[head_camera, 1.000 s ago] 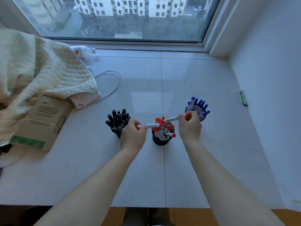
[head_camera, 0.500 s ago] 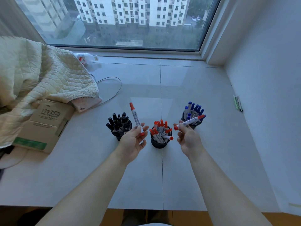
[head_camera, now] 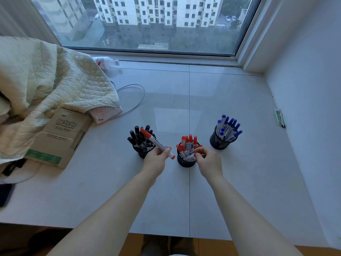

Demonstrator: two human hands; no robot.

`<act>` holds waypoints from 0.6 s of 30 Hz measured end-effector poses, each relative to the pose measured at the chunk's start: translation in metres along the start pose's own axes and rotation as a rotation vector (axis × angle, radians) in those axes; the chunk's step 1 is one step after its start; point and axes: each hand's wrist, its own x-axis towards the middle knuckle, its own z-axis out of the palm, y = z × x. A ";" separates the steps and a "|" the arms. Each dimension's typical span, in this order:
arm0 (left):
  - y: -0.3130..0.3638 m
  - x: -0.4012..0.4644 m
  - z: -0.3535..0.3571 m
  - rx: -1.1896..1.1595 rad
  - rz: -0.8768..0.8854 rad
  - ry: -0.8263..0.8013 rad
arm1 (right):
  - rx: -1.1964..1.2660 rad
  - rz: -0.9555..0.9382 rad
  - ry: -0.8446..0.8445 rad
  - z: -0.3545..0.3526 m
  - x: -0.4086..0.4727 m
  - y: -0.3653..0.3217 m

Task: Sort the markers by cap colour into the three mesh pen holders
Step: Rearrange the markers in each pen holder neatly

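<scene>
Your left hand grips a red marker near its low end. The marker tilts up and to the left, so its red cap sits in front of the black markers. Your right hand is at the red pot, just touching its right side. Its fingers are curled around a red marker there, but that marker is mostly hidden, so only a bit of red shows.

Three mesh pots stand in a row on the bench. The black pot is on the left, partly behind your left hand. The red pot is in the middle, full of red markers. The blue pot is on the right, a little farther back, with blue markers in it.

Farther left lie a cardboard box and a pale quilt over it. A thin cable loops beside the quilt. A bottle lies by the window. Some pens lie by the right wall.
</scene>
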 end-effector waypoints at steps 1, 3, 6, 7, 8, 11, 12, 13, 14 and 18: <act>-0.002 0.001 0.000 0.007 -0.001 0.011 | -0.034 -0.022 0.015 0.001 -0.001 0.002; -0.004 0.003 -0.001 0.002 0.005 0.026 | -0.082 -0.064 0.042 0.003 -0.001 0.005; -0.007 0.005 -0.001 -0.015 0.027 0.045 | -0.123 -0.136 0.056 0.007 -0.005 0.007; -0.008 0.006 -0.001 -0.023 0.035 0.053 | -0.139 -0.168 0.051 0.010 -0.007 0.008; -0.009 0.007 -0.001 -0.029 0.042 0.060 | -0.154 -0.199 0.045 0.012 -0.009 0.009; -0.009 0.010 0.001 -0.055 0.033 0.065 | -0.182 -0.254 0.046 0.018 -0.011 0.008; -0.008 0.011 0.002 -0.083 0.017 0.058 | -0.192 -0.264 0.046 0.019 -0.010 0.008; -0.007 0.013 0.004 -0.114 0.002 0.054 | -0.201 -0.269 0.043 0.018 -0.009 0.007; -0.006 0.015 0.006 -0.138 -0.011 0.055 | -0.204 -0.272 0.041 0.017 -0.009 0.008; -0.007 0.021 0.014 -0.037 0.034 0.103 | -0.193 -0.258 0.047 0.011 -0.010 0.014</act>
